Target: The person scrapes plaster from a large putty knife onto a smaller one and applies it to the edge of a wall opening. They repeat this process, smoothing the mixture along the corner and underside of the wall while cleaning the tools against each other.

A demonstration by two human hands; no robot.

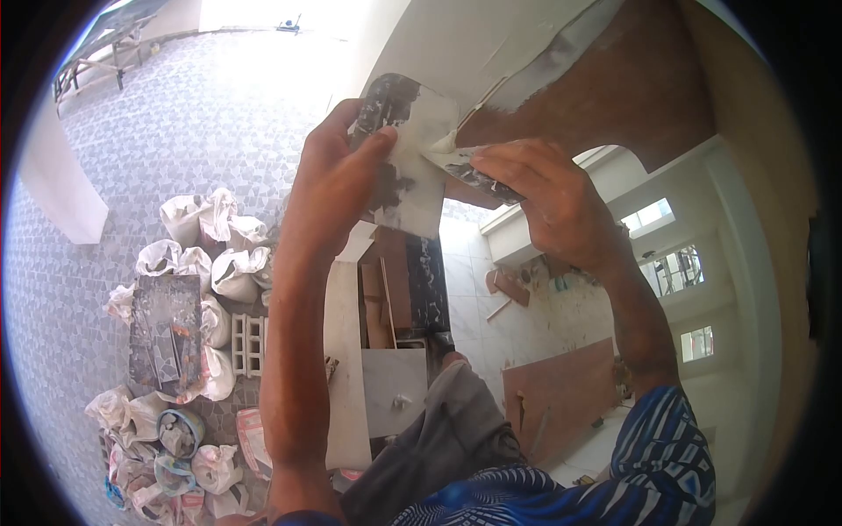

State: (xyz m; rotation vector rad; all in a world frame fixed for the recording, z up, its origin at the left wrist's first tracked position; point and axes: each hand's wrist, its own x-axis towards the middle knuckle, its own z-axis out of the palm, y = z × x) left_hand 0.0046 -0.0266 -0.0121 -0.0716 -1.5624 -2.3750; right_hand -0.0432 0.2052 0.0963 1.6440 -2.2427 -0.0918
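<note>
My left hand [338,171] grips a flat, roughly rectangular plate smeared with white putty [419,197], its thumb across the face. The plate is raised in front of the ceiling area. My right hand [553,197] is closed on a small putty scraper [465,167], its fingers along the dark, stained edge. The scraper's blade touches or nearly touches the plate's right side, with a lump of white putty [445,142] at its tip. Just above both tools is a brown panel [605,96], partly coated with white putty along its left side.
Far below on the left, tied white sacks [232,276], a stained board [167,337], a hollow block [250,344] and a bucket [181,432] crowd the patterned floor [202,96]. A brown board [561,399] lies lower right. My foot [452,359] is high above the white-tiled floor [465,289].
</note>
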